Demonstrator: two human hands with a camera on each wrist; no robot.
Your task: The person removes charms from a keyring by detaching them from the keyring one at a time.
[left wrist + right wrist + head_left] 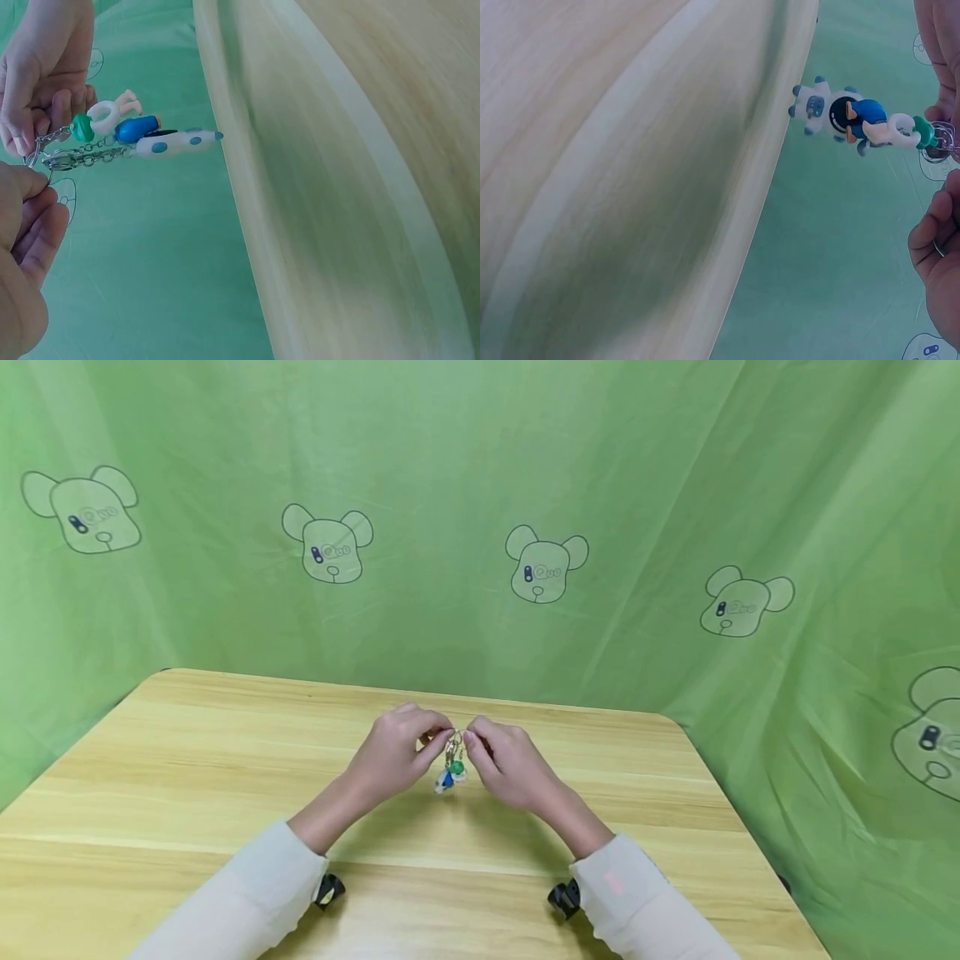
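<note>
Centrally, a small bunch of keychains (pixel 455 767) is held up clear of the tabletop, seen against its far half. A green piece (pixel 82 127), a blue charm (pixel 135 129) and a white figure (pixel 810 109) are hung close together on short chains. The metal loops at the top are pinched from the left by the left hand (pixel 397 752) and from the right by the right hand (pixel 513 766), fingertips nearly meeting. Presumably a charm could be dropped onto the table (pixel 225 760) if the thin metal slipped from either pinch; the chains could also be tangled by twisting. Beyond, a green curtain (pixel 450 443) is hung.
</note>
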